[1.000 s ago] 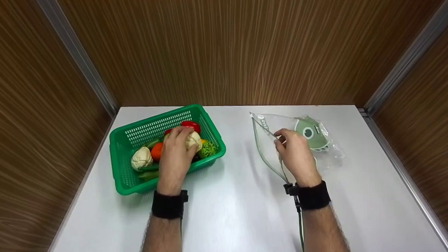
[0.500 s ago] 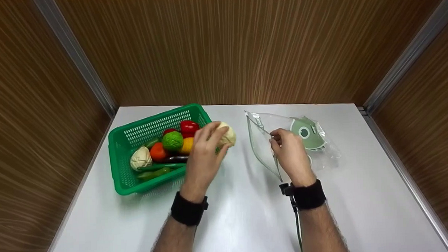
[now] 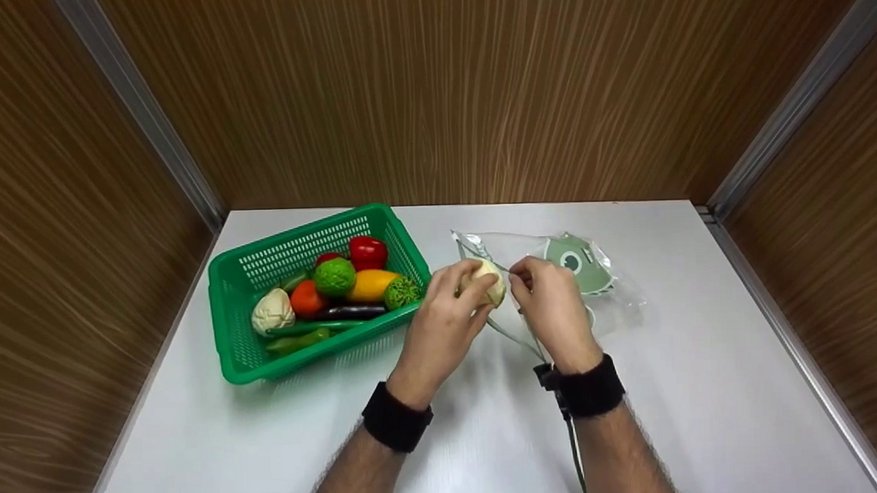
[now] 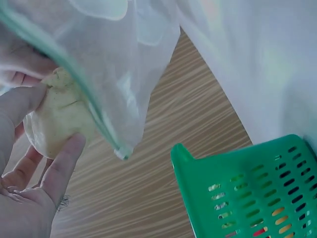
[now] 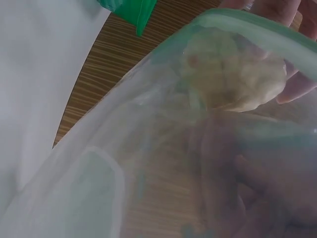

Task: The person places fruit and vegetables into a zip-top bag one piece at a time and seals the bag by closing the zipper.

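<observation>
As I watch the left hand (image 3: 445,319): its fingers and thumb grasp the pale round vegetable (image 3: 491,285), held at the mouth of the clear bag (image 3: 589,267).
Right hand (image 3: 553,301): pinching the bag's rim, just beside the vegetable.
Bag mouth: gapes, but the film looks limp; if that pinch slips, I'd expect the rim to fold in and snag the vegetable.
Vegetable: being rounded, it could roll onto the white table (image 3: 706,383) if released too early.
Green basket (image 3: 221,320): near the left hand; a wide swing back could, I judge, knock it.
</observation>
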Tool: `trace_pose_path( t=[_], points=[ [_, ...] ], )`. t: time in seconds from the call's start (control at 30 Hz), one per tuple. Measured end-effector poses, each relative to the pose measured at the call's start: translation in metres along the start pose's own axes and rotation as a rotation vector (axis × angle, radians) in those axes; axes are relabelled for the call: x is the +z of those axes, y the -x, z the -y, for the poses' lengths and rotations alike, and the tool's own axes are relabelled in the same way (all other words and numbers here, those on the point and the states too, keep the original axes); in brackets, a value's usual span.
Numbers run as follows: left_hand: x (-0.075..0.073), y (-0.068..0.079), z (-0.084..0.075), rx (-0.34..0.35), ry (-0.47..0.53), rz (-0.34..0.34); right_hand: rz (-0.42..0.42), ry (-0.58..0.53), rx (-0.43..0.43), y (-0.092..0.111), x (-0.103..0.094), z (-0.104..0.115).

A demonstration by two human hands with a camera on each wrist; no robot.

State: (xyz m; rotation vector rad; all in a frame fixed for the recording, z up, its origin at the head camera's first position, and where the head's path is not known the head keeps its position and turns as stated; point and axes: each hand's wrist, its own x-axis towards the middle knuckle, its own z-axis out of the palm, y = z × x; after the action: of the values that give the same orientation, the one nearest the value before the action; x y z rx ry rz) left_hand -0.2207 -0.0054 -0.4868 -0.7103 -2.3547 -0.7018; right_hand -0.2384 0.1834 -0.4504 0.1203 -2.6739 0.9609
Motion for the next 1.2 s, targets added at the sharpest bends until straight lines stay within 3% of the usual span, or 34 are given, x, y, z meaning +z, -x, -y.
trace_pose_path(
  t=[0.4,0.73,0.9,1.2],
  points=[
    [0.011,0.005,-0.001,0.022,0.037,0.186,-0.215,0.056,-0.043,0.005,-0.016,0.002],
    [0.003,0.003,-0.001,0.077,-0.069,0.277,-0.227,0.057,-0.054,0.004,-0.021,-0.001],
    [-0.008,-0.002,0.008,-0.004,-0.038,0.26,-0.231,0.06,-0.046,0.002,-0.019,-0.002],
    [-0.026,-0.003,0.044,-0.238,-0.017,0.254,-0.216,0.065,-0.01,0.001,-0.018,-0.003]
  ],
)
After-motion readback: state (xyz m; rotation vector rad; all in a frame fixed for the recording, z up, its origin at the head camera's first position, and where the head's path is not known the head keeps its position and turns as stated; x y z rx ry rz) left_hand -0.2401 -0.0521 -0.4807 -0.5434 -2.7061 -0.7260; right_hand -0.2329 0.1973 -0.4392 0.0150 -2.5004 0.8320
